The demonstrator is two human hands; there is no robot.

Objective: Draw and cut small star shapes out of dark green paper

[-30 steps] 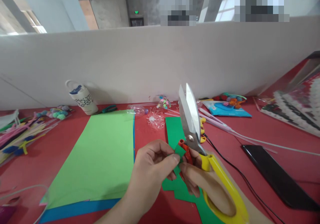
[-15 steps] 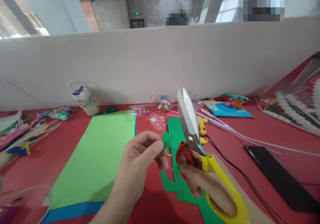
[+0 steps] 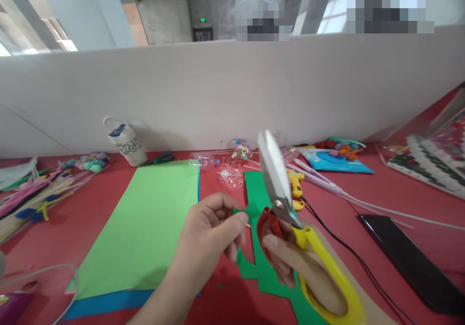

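My left hand [image 3: 214,230] is closed in a pinch, thumb against fingers, on a small piece of dark green paper [image 3: 238,211], mostly hidden by the fingertips. Just to its right, my right hand [image 3: 283,252] grips large scissors [image 3: 278,182] with one red and one yellow handle. Their blades point up and away from me, pressed almost together and slightly blurred. Beneath both hands lies a dark green sheet [image 3: 271,284] with cut-out edges. A tiny green scrap [image 3: 220,285] rests on the red table below my left hand.
Left of my hands lies a light green sheet [image 3: 145,223] over a blue one [image 3: 109,305]. A white tumbler [image 3: 129,146], pliers [image 3: 163,158] and a clear plastic bottle [image 3: 202,161] stand or lie farther back. Rightward are a yellow glue gun [image 3: 296,182], its black cord and a phone [image 3: 407,259].
The scissor blades have come together from slightly apart. My left hand has turned and lowered its fingertips a little, so less of the small green piece shows.
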